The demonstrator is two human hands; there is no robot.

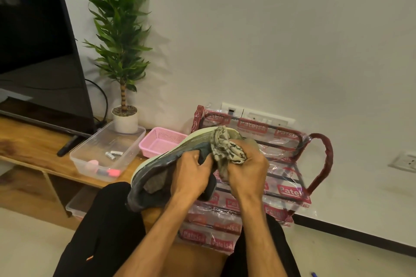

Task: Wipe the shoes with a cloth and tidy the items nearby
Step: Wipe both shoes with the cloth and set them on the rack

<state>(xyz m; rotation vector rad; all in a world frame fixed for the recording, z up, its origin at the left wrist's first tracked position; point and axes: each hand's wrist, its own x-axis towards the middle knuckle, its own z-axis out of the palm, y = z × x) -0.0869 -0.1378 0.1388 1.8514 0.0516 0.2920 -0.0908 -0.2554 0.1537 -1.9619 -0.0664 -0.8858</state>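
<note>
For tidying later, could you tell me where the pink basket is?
Head view, left of centre: the pink basket sits on the wooden unit, between the clear tub and the shoe.

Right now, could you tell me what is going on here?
A seated person is cleaning a grey sneaker held over their lap. The left hand grips the sneaker around its opening, while the right hand holds a bunched patterned cloth against its upper. On the wooden TV unit beside them sit a clear plastic container holding batteries and a pink basket.
</note>
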